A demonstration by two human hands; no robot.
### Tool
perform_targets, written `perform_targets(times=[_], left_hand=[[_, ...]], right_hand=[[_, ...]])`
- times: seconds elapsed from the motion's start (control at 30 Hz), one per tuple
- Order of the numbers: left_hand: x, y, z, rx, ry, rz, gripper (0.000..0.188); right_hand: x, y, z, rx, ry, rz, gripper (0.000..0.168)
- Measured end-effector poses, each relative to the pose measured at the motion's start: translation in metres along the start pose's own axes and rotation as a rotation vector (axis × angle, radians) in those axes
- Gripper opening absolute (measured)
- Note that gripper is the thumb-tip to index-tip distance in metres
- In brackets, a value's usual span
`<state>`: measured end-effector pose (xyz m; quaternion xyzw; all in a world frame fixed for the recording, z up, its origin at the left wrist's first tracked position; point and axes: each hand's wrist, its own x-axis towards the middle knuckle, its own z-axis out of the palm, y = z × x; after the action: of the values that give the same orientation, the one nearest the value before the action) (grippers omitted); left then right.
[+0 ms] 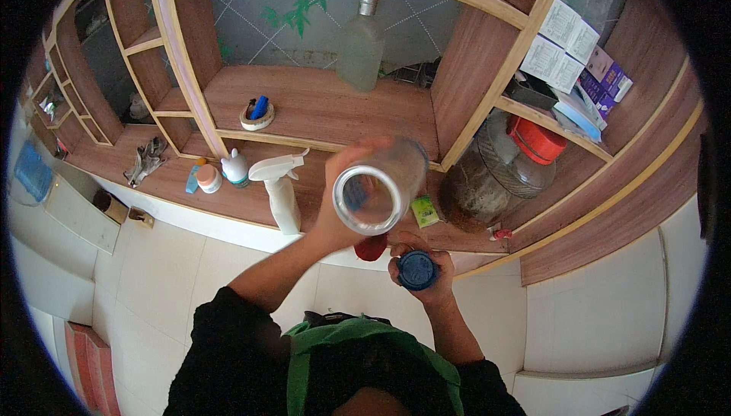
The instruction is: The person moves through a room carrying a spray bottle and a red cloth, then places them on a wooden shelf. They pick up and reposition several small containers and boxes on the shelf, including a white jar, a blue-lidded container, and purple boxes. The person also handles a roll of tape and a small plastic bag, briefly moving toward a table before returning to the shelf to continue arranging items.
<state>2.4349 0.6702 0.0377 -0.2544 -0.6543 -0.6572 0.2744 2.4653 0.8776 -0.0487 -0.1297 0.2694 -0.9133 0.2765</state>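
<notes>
A clear jar (pixel 412 179) is tilted in my left hand (pixel 337 210), its round rim facing up towards me. A blurred blue patch shows through its mouth. My right hand (pixel 437 279), lower and to the right, grips a round dark blue lid (pixel 418 270); jar and lid are apart. Between and just below the jar shows a dark red object (pixel 371 248) at the shelf edge, partly hidden. A green-yellow packet (pixel 425 211) lies on the shelf right of the jar, and a white spray bottle (pixel 282 199) stands left of my left hand.
A tall glass bottle (pixel 361 45) and a tape roll (pixel 257 116) holding a blue item rest in the upper compartment. Small containers (pixel 208 179) stand at left. A large glass jar (pixel 485 182) with a red band is at right, below papers (pixel 562 45) and boxes.
</notes>
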Motion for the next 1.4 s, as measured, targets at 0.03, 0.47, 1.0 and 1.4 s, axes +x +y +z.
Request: perform_targets(times=[0.03,0.47,1.0,1.4], left_hand=[[-0.015,0.001,0.002,-0.062,-0.020,-0.099,0.089],[-0.105,-0.017,0.012,-0.496,-0.151,-0.574,0.064],[-0.149,-0.065,-0.003,0.382,-0.356,-0.520,0.035],[-0.137,-0.051,0.002,0.445,-0.517,-0.668,0.039]], right_hand=[[0.003,-0.002,0.007,-0.052,-0.005,-0.020,0.061],[-0.020,-0.008,-0.026,-0.320,0.231,0.045,0.073],[-0.045,-0.022,-0.012,-1.212,0.299,0.040,0.078],[-0.050,-0.019,-0.040,-1.158,0.348,0.001,0.069]])
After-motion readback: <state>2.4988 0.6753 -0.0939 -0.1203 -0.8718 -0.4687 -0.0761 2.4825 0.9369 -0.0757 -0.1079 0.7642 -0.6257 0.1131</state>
